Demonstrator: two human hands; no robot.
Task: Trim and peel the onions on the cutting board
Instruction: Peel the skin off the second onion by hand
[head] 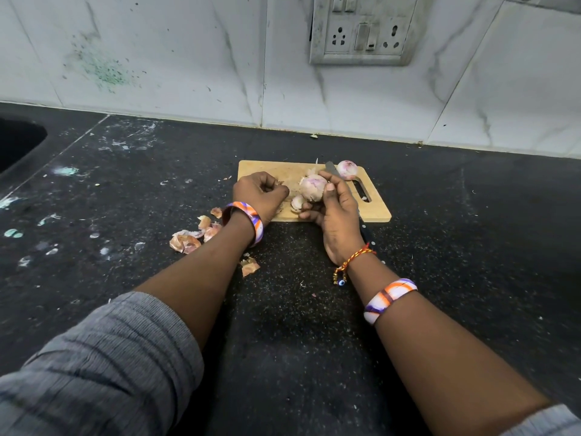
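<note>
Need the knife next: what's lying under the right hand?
A grey knife blade shows beyond the right hand, and its dark handle beside the wrist, on the wooden cutting board. The middle is covered.

knife point(330, 167): only blade tip shows at centre frame, plus dark handle strip right of right hand point(338, 221); middle hidden behind hand. Onion point(312, 187) lower side covered by right-hand fingers. Left hand point(258, 195) curled round scrap, too small to identify. Cutting board point(375, 212) near edge partly behind both hands. Sink point(19, 143) cut by left edge. Socket panel point(361, 33) cut by top edge. Sleeves run off bottom edge.
</note>
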